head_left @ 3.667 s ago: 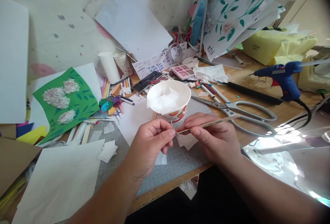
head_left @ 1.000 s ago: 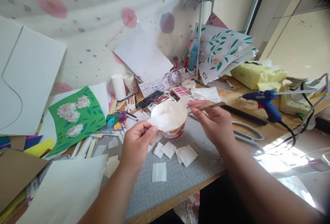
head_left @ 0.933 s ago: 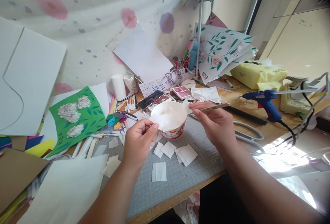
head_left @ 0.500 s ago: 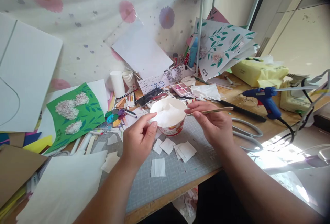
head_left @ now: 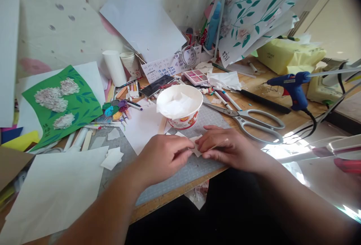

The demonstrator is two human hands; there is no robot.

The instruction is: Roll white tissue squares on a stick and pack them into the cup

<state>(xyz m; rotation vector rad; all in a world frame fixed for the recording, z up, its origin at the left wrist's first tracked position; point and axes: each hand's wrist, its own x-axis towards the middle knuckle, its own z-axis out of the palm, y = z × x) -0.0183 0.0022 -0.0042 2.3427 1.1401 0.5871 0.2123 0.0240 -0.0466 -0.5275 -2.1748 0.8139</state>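
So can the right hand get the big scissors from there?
Probably yes. The scissors lie just beyond the right hand, and nothing seems to stand between them. The hand holds a thin stick, though, so that might need putting down first.

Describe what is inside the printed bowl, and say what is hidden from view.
Thin white paper lies loosely inside the bowl, lapping over its rim at picture left. It hides the bottom, so anything underneath cannot be seen.
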